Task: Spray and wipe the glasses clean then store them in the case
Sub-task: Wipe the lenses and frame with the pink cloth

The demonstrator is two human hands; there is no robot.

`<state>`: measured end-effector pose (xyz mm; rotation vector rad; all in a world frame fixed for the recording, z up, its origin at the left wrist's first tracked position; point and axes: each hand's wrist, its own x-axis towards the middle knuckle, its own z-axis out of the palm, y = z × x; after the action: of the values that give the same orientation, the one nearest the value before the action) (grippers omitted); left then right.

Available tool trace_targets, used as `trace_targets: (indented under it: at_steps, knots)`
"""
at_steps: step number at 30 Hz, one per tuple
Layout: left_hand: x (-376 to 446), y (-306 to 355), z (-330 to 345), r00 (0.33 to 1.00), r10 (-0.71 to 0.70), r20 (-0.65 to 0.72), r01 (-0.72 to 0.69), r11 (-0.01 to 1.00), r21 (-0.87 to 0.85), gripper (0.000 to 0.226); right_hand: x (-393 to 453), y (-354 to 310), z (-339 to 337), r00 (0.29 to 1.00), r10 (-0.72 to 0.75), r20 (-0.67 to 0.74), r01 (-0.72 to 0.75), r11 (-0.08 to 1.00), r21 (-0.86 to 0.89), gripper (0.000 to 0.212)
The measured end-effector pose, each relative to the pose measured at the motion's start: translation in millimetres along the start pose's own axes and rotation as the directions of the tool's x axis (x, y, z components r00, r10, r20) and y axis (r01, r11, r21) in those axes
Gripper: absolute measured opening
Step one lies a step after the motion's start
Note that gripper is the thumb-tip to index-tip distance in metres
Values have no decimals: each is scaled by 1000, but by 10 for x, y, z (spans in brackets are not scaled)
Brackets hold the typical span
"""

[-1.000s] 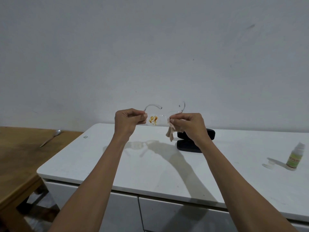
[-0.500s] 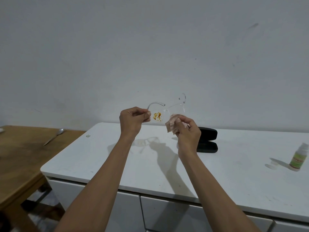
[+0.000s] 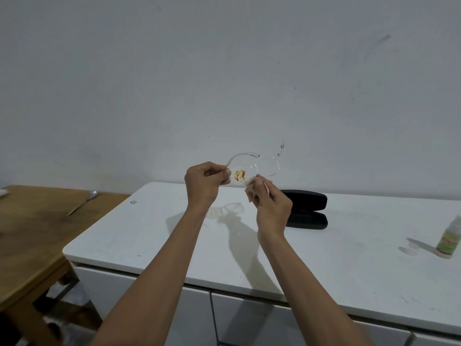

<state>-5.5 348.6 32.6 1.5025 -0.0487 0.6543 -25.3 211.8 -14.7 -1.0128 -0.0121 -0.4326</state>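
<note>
Mid-frame, the left hand (image 3: 204,182) pinches the clear glasses (image 3: 259,167) up by one corner, apparently to expose the brown smear, while the right hand (image 3: 270,206), closed on a cloth (image 3: 250,190), touches that lens; the open case (image 3: 305,208) waits just right.

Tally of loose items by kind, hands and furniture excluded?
glasses: 1
cloth: 1
case: 1
spray bottle: 1
bottle cap: 1
spoon: 1
Total: 6
</note>
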Motion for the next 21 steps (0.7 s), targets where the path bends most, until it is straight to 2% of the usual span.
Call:
trace_targets:
  at_steps: [4,7,10,13,19,21]
  knots:
    - [-73,-2,75,1000,-14,23,14,1000,-10,8,-38,7,119,1000,2,29,-2,1000,18,18]
    - [-133,30,125,998,-10,64,11,1000,-18,9,-24,-10,199,1000,25,-13,-25,1000,1,10]
    - [-166,70,151,995,7,102,-3,999,-38,14,22,-41,243,998,-7,-58,4,999,-52,17]
    - [-170,92,150,993,8,115,0,998,-64,12,53,-68,268,997,-31,-77,25,997,-76,14]
    - [-174,72,115,996,-22,85,29,996,-82,7,39,-58,244,998,-45,32,49,991,-128,16]
    - [-173,57,89,997,-27,74,33,996,-79,7,43,-29,225,997,-63,43,69,982,-178,26]
